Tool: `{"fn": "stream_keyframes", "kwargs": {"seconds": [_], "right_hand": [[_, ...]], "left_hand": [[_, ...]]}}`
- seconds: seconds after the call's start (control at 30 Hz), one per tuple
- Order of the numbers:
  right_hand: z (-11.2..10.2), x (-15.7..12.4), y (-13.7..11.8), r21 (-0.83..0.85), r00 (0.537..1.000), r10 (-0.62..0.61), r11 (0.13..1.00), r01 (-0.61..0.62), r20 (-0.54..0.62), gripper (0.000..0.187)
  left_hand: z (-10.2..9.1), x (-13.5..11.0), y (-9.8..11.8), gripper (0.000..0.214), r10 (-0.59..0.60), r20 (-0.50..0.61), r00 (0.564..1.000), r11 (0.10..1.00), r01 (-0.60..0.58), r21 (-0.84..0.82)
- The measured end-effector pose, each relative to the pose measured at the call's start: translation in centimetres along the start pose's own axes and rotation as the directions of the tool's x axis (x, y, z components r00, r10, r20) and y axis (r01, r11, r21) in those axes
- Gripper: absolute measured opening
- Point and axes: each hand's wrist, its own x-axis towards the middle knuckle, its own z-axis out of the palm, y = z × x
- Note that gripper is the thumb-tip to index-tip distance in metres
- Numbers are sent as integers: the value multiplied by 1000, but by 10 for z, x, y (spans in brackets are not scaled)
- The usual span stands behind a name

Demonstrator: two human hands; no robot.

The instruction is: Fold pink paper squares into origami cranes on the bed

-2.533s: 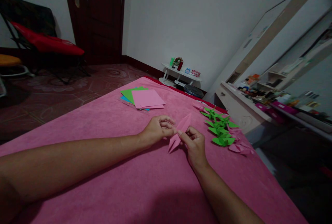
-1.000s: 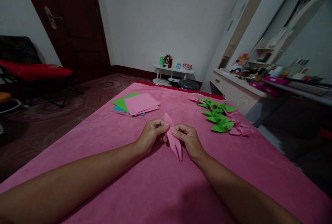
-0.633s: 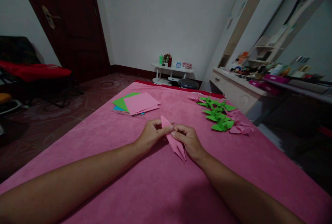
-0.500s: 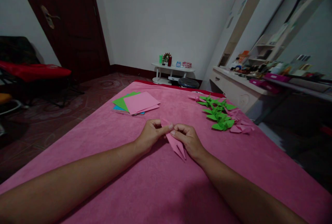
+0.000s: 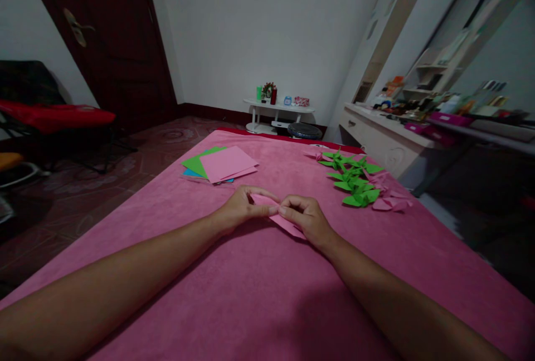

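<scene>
A folded pink origami paper [image 5: 289,225] is held between my two hands, just above the pink cloth [image 5: 234,294]. My left hand [image 5: 244,205] pinches its far-left part between thumb and fingers. My right hand [image 5: 307,219] grips it near the middle, the thumb tips of both hands almost meeting. The paper's near end slants down to the right, partly behind my right fingers. Beyond my left hand lies a stack of square paper sheets [image 5: 229,164], pink on top with green and blue beneath. To the right sit several folded green paper cranes [image 5: 355,180] and pink ones [image 5: 393,201].
A low white table [image 5: 288,107] with small items stands by the far wall, a round dark stool [image 5: 305,130] beside it. A cluttered dressing table [image 5: 384,138] is at right. A red chair [image 5: 54,118] and a dark door [image 5: 104,43] are at left.
The folded paper has turned to lie flatter and more sideways; its two split points no longer show. My left hand has shifted slightly left and away from me.
</scene>
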Motion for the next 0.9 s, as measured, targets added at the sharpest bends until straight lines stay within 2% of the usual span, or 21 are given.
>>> {"fn": "stream_keyframes", "kwargs": {"seconds": [0.13, 0.23, 0.33, 0.43, 0.53, 0.63, 0.73, 0.8, 0.9], "right_hand": [[-9, 1, 5, -292, 991, -117, 947, 130, 61, 20], [-13, 2, 8, -465, 978, -197, 861, 205, 68, 19], [-13, 2, 8, -566, 976, -211, 799, 201, 49, 20], [-12, 1, 7, -602, 978, -207, 777, 184, 32, 22], [-11, 1, 8, -586, 979, -203, 788, 186, 38, 23], [-10, 1, 9, -534, 978, -201, 823, 194, 46, 24], [-10, 1, 9, -515, 981, -192, 838, 182, 34, 24], [-9, 1, 8, -545, 983, -185, 823, 157, 4, 23], [-6, 1, 6, -620, 976, -214, 771, 144, -40, 17]], "left_hand": [[-9, 4, -4, 28, 91, 27, 995, 970, -95, 224], [-9, 3, -2, 25, 190, -22, 982, 940, -175, 293], [-7, 1, 2, 18, 274, -45, 961, 914, -246, 324], [-8, 1, 4, 12, 293, -23, 956, 910, -271, 314], [-9, 3, 2, 18, 271, -32, 962, 933, -255, 253], [-8, 4, -3, 26, 195, -58, 979, 967, -182, 178], [-6, 3, -5, 28, 123, -114, 986, 980, -103, 173], [-5, 3, -5, 27, 111, -146, 983, 977, -81, 196], [-3, 1, -1, 20, 126, -133, 983, 969, -93, 229]]}}
